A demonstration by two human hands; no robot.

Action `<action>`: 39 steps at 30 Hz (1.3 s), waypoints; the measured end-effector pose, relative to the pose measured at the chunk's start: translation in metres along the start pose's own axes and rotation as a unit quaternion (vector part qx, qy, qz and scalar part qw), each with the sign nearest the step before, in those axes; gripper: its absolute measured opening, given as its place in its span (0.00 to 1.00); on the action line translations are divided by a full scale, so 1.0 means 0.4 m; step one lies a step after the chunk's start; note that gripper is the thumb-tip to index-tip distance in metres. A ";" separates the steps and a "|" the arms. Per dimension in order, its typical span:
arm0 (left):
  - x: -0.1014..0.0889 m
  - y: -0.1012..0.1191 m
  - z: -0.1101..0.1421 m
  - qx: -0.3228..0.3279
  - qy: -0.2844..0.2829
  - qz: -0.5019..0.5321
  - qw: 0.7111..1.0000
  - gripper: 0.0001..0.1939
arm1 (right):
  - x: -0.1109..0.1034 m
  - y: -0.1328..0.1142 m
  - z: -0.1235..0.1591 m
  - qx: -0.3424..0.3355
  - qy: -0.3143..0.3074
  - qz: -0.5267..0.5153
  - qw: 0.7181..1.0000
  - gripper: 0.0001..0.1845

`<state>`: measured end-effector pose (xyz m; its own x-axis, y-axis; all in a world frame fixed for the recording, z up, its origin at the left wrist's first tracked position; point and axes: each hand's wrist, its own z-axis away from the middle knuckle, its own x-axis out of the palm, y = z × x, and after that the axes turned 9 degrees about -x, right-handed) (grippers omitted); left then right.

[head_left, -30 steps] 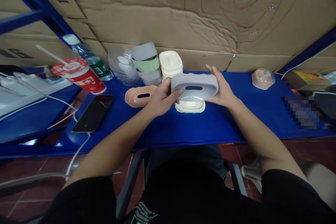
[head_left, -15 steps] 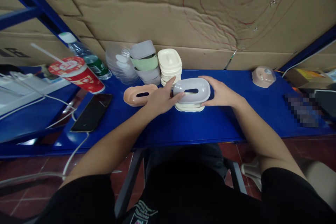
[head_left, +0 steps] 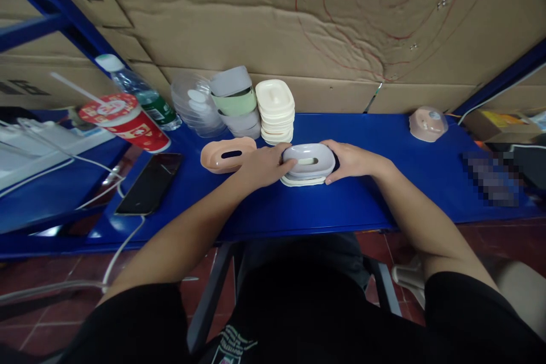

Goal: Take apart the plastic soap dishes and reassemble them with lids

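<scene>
A pale grey oval tray with a slot in its floor (head_left: pixel 309 168) sits on a cream base (head_left: pixel 305 182) near the table's front. My left hand (head_left: pixel 269 165) grips its left end, thumb over the rim. Around its right end my right hand (head_left: pixel 347 160) is wrapped, thumb low at the front. Cream shows through the slot. Just left of my left hand stands a peach tray (head_left: pixel 226 154) with a similar dark slot. Behind it all rises a stack of cream bases (head_left: pixel 276 111).
Grey and green containers (head_left: pixel 234 99) stack beside clear lids (head_left: pixel 197 105) at the back. A red paper cup (head_left: pixel 136 125), a bottle (head_left: pixel 147 96) and a phone (head_left: pixel 149 183) occupy the left. A peach box with a clear cover (head_left: pixel 426 124) stands far right.
Both hands have lowered the grey tray toward me and down onto the cream base, so less of the base shows. The peach tray and the stacks stayed put.
</scene>
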<state>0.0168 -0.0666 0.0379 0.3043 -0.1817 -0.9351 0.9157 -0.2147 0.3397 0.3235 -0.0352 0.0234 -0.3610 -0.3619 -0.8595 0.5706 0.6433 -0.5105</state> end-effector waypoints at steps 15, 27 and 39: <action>0.005 -0.013 -0.003 -0.016 -0.028 -0.042 0.999 0.35 | 0.041 0.031 -0.016 -0.083 0.006 0.023 0.996 0.70; 0.019 -0.015 -0.020 0.014 0.049 0.005 0.999 0.26 | 0.032 0.029 -0.027 -0.068 0.041 0.028 0.996 0.68; 0.006 -0.003 -0.017 -0.024 0.013 -0.081 0.996 0.25 | 0.035 0.035 -0.026 -0.062 0.036 0.027 0.997 0.67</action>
<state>0.0182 -0.0603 0.0345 0.1575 -0.1236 -0.9798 0.9648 -0.1922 0.1793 0.3188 -0.0242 0.0043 -0.3862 -0.2788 -0.8793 0.4970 0.7401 -0.4530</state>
